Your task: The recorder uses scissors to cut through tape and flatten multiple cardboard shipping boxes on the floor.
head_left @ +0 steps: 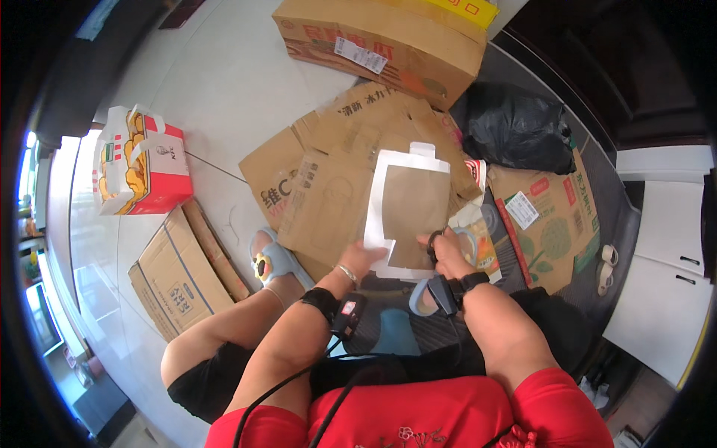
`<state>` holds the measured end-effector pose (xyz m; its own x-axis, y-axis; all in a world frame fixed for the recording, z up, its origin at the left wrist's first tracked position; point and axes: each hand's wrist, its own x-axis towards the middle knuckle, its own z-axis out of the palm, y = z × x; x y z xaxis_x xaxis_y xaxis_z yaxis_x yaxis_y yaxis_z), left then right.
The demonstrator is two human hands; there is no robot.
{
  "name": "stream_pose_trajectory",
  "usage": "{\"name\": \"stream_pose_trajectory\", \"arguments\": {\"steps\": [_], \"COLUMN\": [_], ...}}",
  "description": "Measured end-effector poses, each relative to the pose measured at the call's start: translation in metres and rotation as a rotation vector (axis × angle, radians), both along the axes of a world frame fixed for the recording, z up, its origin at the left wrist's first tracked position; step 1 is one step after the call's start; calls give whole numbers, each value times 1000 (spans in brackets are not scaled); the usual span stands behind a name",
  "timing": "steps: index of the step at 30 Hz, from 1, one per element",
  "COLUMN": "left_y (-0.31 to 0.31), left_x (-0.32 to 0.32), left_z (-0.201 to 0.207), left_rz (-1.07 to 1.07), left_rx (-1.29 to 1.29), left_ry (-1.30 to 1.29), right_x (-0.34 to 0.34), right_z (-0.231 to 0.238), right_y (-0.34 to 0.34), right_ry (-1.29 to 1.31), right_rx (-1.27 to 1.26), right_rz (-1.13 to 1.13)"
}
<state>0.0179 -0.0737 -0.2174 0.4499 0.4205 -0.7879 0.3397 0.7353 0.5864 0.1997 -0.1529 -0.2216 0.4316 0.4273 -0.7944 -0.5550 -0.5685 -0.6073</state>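
Observation:
My left hand (360, 259) pinches the lower left edge of a white cardboard piece (379, 198). The piece is roughly rectangular, with a small tab at its far end and a brown middle; I cannot tell whether that middle is a panel or a cut-out. At its lower right side, my right hand (451, 255) is closed round scissors (432, 245) with dark handles. Their blades are hard to make out. Beneath the white piece lie flattened brown cardboard sheets (328, 198).
A large brown carton (388, 52) stands at the far side, beside a black plastic bag (515, 131). A red and white takeaway box (146, 164) and folded cardboard (179, 280) are at left. Flattened green-printed cardboard (553, 231) lies at right, near a white cabinet (661, 269).

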Motion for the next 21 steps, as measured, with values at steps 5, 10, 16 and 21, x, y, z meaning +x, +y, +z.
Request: {"name": "stream_pose_trajectory", "arguments": {"steps": [5,10,16,21], "left_y": [4,4,10,10], "left_x": [8,14,10,7], "left_z": [5,5,4,-4], "left_rz": [37,39,70,77], "left_rx": [34,155,-78,-125], "left_ry": [84,139,44,2], "right_x": [-2,-7,-3,-3], "right_z": [13,30,37,33], "right_y": [-3,-4,-9,-14], "right_ry": [233,555,546,548], "right_rx": [138,206,315,323], "right_rz": [-40,-114,-123,-112]}}
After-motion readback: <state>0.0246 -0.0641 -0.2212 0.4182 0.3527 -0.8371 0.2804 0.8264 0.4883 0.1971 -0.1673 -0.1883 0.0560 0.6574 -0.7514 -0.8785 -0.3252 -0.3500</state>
